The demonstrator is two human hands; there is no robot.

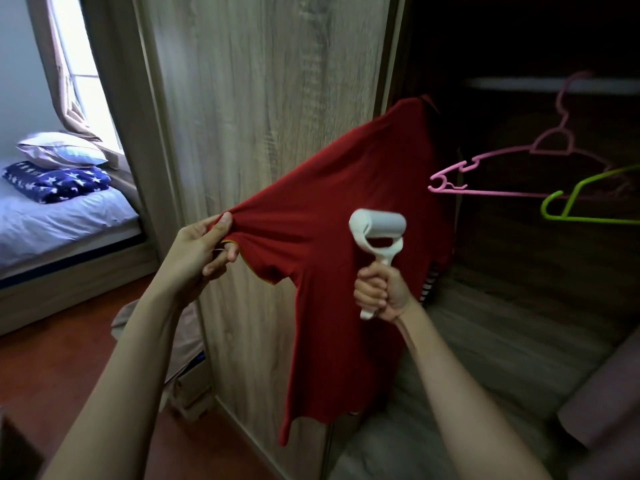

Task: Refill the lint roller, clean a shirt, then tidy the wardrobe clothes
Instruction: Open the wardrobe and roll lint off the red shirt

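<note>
The wardrobe door, pale wood grain, stands to the left of a dark open compartment, and the shirt hangs at the door's right edge, its collar end up in the shadow. What carries it there cannot be made out. The shirt looks soft, light and limp, with no stiffness of its own. A sticky roll would likely drag or bunch it unless the cloth is held taut, so the sensible places to take hold are the sleeve end or the bottom hem, pulling away from the hanging point. It is plain deep red and short-sleeved, with a thin lighter edging at the sleeve opening and creases fanning out from where it is held. Inside the wardrobe, well to the right, hang a bare pink hanger and a green hanger. The lint roller is white plastic, probably light and rigid. Its roll sits over the chest of the shirt, though whether it touches is unclear. The left hand has its grip pinching the sleeve end between thumb and curled fingers, stretching it leftward. The right hand has its grip wrapped in a fist round the roller's handle.
</note>
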